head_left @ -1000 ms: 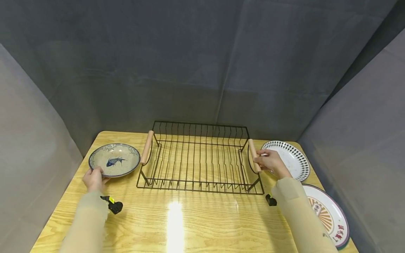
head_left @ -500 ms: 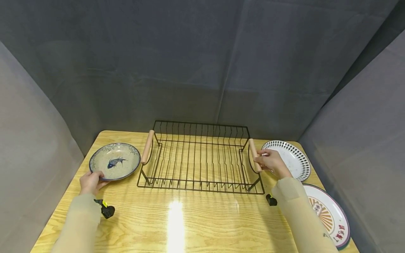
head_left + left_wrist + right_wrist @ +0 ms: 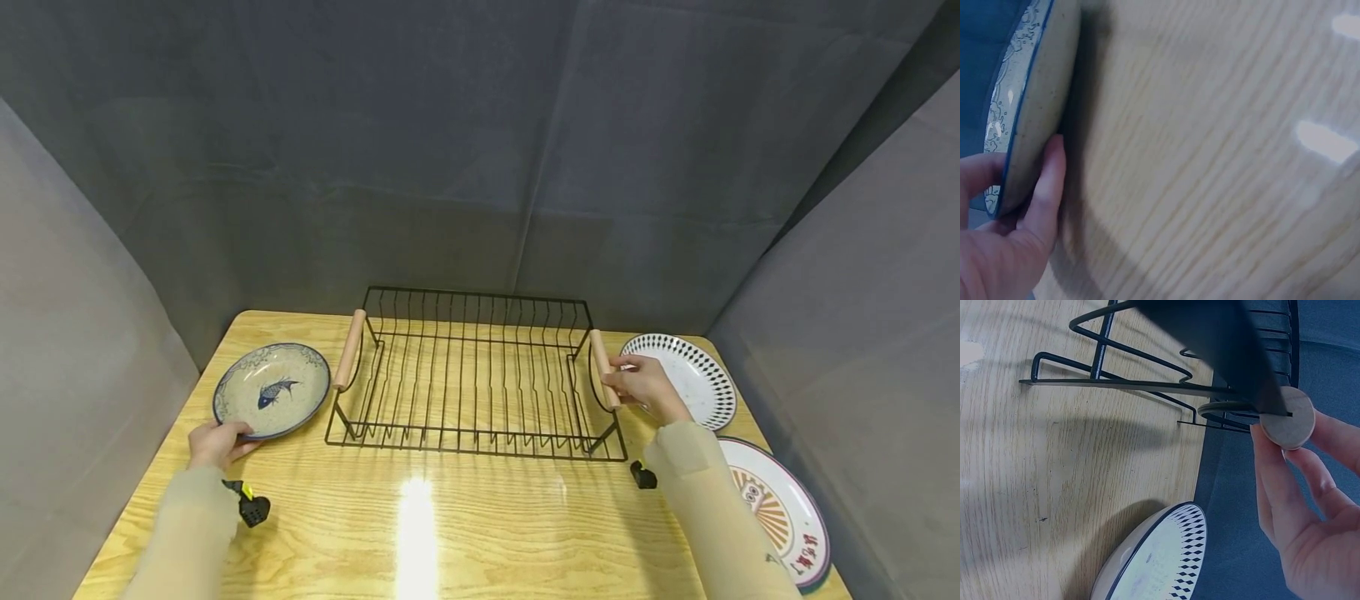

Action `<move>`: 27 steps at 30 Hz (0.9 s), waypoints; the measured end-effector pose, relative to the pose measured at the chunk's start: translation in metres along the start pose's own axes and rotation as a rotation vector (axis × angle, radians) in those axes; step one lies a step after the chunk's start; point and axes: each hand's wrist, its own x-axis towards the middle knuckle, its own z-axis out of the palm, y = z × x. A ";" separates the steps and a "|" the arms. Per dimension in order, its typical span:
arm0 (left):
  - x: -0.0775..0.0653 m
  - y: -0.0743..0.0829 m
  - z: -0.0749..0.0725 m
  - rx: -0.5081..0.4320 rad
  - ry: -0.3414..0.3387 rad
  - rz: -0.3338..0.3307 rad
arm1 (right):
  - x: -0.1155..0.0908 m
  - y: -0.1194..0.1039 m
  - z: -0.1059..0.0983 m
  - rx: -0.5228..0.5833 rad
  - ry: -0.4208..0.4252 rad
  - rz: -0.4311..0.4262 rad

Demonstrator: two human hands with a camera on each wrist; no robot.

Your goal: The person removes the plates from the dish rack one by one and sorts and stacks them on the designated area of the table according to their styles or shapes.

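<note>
At the left of the head view, my left hand [image 3: 217,443] pinches the near rim of a beige plate [image 3: 255,396] with a blue fish and a blue edge. In the left wrist view the plate [image 3: 1044,94] is seen from the side, with fingers on its face and its underside. A black wire dish rack [image 3: 472,433] stands mid-table, its slots bare. My right hand [image 3: 647,385] holds the rack's right wooden handle [image 3: 603,371]. The right wrist view shows the fingers curled about the round end of that handle [image 3: 1288,422].
Behind the right hand lies a white plate [image 3: 697,387] with a black diamond rim. Nearer, at the table's right edge, is a white plate [image 3: 787,533] with an orange sunburst, partly behind the right sleeve. Grey cloth [image 3: 450,167] walls in the table [image 3: 337,533].
My left hand has shifted slightly left and toward me. The fish plate has turned a little in its grip. The right hand and the rack stay practically still.
</note>
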 end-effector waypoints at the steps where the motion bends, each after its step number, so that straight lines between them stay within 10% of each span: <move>1: 0.001 -0.002 0.000 -0.002 0.003 -0.001 | 0.000 0.000 0.000 0.002 0.001 -0.001; 21: 0.002 0.000 0.001 0.108 0.063 -0.018 | 0.006 0.002 0.001 0.021 -0.004 0.007; 27: -0.007 0.013 0.011 0.588 0.183 0.134 | 0.005 -0.002 0.003 -0.057 0.010 -0.037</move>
